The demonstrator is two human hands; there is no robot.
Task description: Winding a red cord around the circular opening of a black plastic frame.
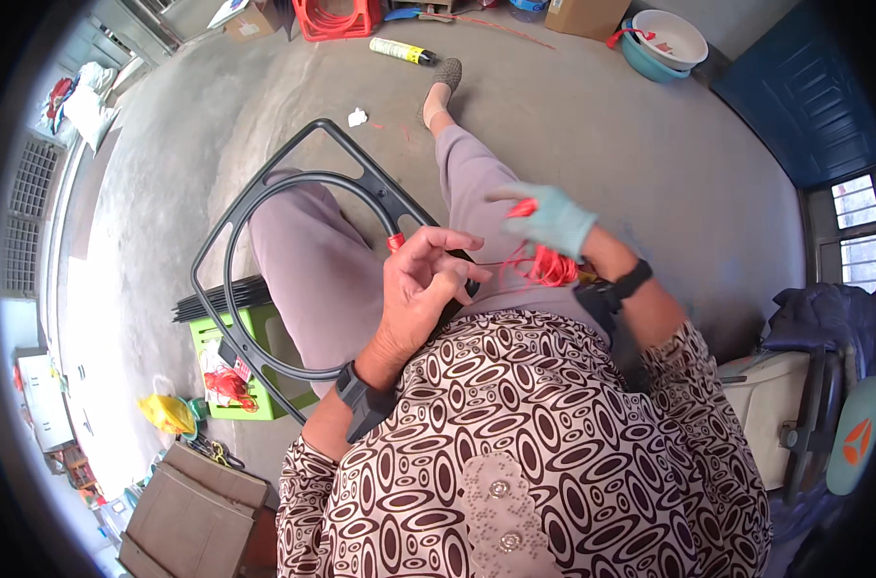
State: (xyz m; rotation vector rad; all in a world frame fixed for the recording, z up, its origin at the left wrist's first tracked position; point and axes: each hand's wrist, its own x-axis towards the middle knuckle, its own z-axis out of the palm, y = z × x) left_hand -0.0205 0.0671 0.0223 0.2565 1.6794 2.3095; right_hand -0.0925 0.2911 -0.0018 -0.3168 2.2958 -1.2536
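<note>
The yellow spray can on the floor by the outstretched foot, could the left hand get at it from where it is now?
Probably not. The left hand is at the black frame on the lap, while the yellow spray can lies beyond the foot.

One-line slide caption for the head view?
Left hand and gloved right hand work red cord at a black frame.

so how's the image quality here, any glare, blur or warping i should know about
Head view: strong fisheye warp with a black rim, and the concrete floor curves. Glare washes out the floor at the left, near the yellow bag. The left hand, the black frame and the gloved right hand with the red string are sharp and evenly lit.
</note>
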